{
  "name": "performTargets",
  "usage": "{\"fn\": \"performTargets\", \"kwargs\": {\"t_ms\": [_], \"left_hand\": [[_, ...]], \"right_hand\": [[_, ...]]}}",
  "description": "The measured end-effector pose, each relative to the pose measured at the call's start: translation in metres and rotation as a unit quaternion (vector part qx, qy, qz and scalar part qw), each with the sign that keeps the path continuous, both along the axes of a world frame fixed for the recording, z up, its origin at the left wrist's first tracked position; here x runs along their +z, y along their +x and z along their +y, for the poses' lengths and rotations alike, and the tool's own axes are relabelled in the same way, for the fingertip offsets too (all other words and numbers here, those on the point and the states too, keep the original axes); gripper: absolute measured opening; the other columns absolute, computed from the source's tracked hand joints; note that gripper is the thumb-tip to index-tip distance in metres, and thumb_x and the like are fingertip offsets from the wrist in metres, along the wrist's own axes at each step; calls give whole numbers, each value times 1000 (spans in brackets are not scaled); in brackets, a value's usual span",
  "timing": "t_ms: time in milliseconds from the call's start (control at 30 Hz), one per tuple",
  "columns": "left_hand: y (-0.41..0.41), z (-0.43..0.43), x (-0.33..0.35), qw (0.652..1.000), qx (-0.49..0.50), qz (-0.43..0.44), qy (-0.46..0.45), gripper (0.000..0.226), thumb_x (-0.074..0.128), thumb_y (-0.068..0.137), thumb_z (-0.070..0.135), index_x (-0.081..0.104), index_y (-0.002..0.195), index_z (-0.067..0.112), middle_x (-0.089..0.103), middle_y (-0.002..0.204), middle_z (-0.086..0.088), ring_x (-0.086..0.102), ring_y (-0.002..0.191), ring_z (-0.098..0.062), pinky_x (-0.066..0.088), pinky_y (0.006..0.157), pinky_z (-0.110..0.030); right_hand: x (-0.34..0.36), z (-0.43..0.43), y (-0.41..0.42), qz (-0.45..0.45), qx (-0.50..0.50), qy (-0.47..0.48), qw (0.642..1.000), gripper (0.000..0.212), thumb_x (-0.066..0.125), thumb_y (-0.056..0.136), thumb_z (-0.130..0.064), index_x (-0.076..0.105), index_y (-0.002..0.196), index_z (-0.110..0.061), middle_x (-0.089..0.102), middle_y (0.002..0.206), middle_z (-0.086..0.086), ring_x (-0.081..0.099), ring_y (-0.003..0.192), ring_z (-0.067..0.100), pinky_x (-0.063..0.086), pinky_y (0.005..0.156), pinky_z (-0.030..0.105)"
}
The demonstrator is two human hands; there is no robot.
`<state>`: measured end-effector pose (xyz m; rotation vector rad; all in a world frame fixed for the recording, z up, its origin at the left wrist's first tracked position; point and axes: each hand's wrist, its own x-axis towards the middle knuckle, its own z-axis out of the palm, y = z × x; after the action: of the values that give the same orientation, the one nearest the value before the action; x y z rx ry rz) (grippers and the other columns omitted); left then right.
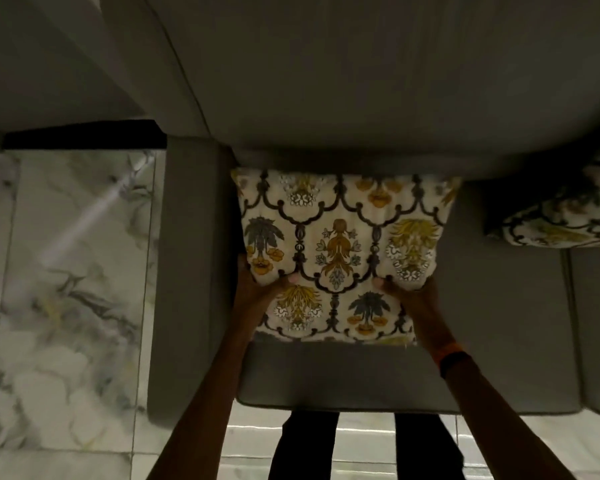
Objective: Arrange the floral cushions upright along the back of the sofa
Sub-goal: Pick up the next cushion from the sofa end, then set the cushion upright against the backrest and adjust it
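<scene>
A cream floral cushion [340,244] with yellow and grey flowers leans against the grey sofa back [343,98] at the sofa's left end, its lower edge on the seat [340,372]. My left hand [257,289] grips its left side, thumb on the front. My right hand [413,299] grips its right side the same way. A second floral cushion [565,213] lies further right along the back, cut off by the frame edge.
The sofa's left armrest [191,271] stands right beside the held cushion. Marble-patterned floor tiles [66,289] lie to the left and below. My dark-trousered legs [361,445] stand against the seat's front edge. A seam [568,323] divides the seat cushions.
</scene>
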<state>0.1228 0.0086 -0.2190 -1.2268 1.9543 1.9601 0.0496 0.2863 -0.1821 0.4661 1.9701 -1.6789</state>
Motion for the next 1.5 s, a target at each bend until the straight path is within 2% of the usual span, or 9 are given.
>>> {"fn": "performTargets", "kwargs": {"t_ms": [167,400,633,733,867,967,1167,1333,1500], "left_hand": [[-63,-33,19,994,-50,49,-83,140,99,43,29,17,153,10,31,159,-10,38,143,-19,39,117,-40],[-109,-43,1,992,-113,12,-54,129,93,58,28,11,156,19,19,165,-4,24,150,-21,24,125,-42],[-92,-23,-4,989,-47,71,-124,127,90,63,4,2,153,7,22,147,8,24,133,-7,22,90,14],[-91,-20,0,991,-22,71,-111,125,86,67,3,-3,154,10,14,163,-6,23,142,-8,25,110,-6],[-94,-10,-1,991,-3,72,-111,113,79,76,-4,-2,153,11,27,146,18,42,126,17,43,91,0],[-85,11,1,994,25,6,-109,109,82,78,22,7,156,14,19,164,-2,29,147,-18,32,119,-30],[-54,137,-12,983,-45,-147,-102,111,82,77,38,9,157,14,13,165,-17,22,149,-35,30,117,-45],[-87,261,-15,960,-251,-85,-85,98,82,78,34,24,154,13,28,159,-17,35,144,-33,36,114,-41],[-165,380,7,959,-279,2,-60,108,86,72,31,18,155,20,27,161,-9,31,147,-24,34,118,-40]], "right_hand": [[31,-19,-66,147,59,77,984,109,95,68,-6,33,158,-9,51,157,3,51,145,9,44,120,29],[14,-44,-113,125,119,81,982,82,87,76,7,49,148,5,59,150,22,56,143,33,46,119,53],[-3,-41,-104,106,68,59,990,81,89,75,5,52,147,2,63,146,17,62,136,23,50,116,51],[-7,-38,-106,104,66,44,991,75,89,76,0,58,144,-2,69,135,7,70,120,3,58,107,44],[-10,-35,-115,98,118,42,987,92,94,74,-10,46,152,-1,58,152,15,56,142,27,49,118,49],[-12,-20,-111,121,139,64,981,108,94,74,-11,29,160,-8,43,163,12,44,147,16,44,121,27],[-34,72,-78,22,148,128,980,118,88,82,-16,7,168,-21,20,173,13,26,159,31,34,126,49],[-35,209,-86,4,82,200,976,108,86,84,-14,16,166,-13,32,166,18,39,151,36,40,123,49],[-9,369,-135,52,-138,197,969,112,88,82,-14,12,165,-14,34,160,19,46,142,38,46,116,54]]}}
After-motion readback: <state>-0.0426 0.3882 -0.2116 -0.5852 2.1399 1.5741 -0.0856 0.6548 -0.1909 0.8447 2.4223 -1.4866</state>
